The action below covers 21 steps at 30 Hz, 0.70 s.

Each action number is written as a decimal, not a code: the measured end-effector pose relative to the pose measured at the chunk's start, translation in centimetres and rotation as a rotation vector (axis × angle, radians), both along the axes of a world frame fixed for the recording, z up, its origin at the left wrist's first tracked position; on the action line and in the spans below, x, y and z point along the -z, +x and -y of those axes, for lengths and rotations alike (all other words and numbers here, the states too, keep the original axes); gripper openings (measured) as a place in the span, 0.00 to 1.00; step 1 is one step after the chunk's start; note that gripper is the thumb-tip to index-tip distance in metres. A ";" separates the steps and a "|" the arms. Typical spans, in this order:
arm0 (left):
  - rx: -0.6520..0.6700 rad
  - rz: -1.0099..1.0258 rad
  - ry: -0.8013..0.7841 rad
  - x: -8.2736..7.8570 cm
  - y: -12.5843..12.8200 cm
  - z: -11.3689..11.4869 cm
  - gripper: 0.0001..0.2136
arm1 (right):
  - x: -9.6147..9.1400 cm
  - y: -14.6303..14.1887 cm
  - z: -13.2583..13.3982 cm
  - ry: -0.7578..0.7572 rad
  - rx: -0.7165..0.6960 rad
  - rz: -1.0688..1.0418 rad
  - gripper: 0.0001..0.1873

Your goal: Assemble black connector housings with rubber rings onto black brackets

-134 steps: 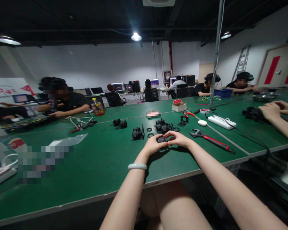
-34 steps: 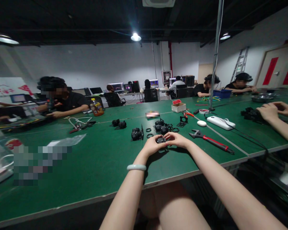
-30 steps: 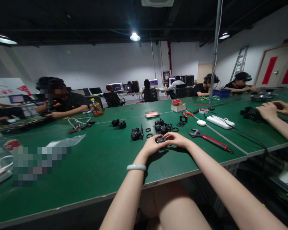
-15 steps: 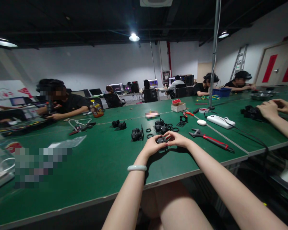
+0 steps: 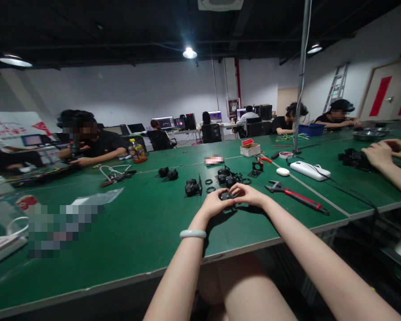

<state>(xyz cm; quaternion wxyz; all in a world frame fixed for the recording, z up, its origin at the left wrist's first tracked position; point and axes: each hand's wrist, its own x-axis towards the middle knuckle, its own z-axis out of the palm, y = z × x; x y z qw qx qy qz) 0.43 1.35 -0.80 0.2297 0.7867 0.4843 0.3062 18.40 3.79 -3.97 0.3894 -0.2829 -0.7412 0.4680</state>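
Observation:
Between my two hands is a small black threaded fitting (image 5: 226,195), low over the green table (image 5: 127,240). My left hand (image 5: 215,203) curves around its left side with thumb and fingers closed on it. From the right, my right hand (image 5: 247,195) pinches the same part with its fingertips. Just beyond them sits a cluster of black fittings (image 5: 226,177). A black fitting on a bracket (image 5: 193,187) and a black ring (image 5: 210,189) lie to the left. My fingers partly cover the held part, so its exact kind is unclear.
An adjustable wrench (image 5: 297,197) with red-black handle lies to the right, near a white power bank (image 5: 310,170) with a cable. A metal pole (image 5: 300,80) rises from the table. A co-worker's hands (image 5: 382,154) are at far right. A drink bottle (image 5: 137,151) stands back left.
The whole view has shifted slightly, with things appearing a little farther right. Both my hands keep hold of the black fitting, and their grip looks nearly the same.

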 end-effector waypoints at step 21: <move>-0.021 0.005 -0.018 -0.6 0.4 0.7 0.27 | 0.0 -0.3 0.2 -0.072 -0.003 0.012 0.19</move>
